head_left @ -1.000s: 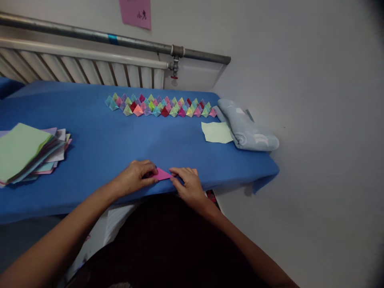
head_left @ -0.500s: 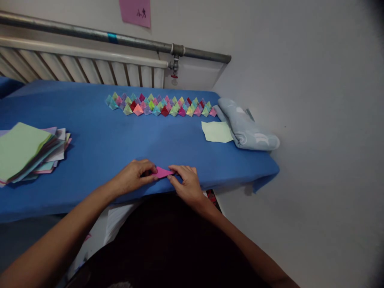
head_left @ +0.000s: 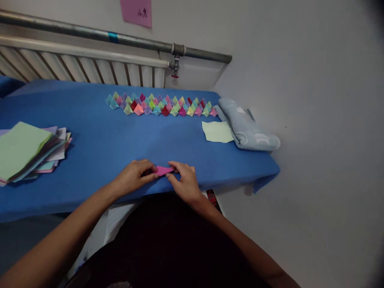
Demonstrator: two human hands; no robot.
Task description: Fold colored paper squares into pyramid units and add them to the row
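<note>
A small folded piece of pink paper [head_left: 163, 171] lies between my two hands near the front edge of the blue-covered table [head_left: 105, 136]. My left hand [head_left: 138, 174] pinches its left end between thumb and fingers. At the right end, the thumb and forefinger of my right hand [head_left: 185, 182] close on the paper's narrow tip. The middle of the paper shows between the fingertips; both ends are partly hidden by them.
Rows of colourful folded paper pieces [head_left: 159, 106] stand along the back. A stack of coloured paper sheets [head_left: 24, 148] is at left, a pale green sheet [head_left: 217, 132] at right beside a folded grey-blue cloth [head_left: 246, 126]. Behind are a radiator [head_left: 81, 66] and pipe [head_left: 138, 44].
My right thumb and fingers have shifted slightly left along the paper's right end. My left hand keeps its pinch, almost still.
</note>
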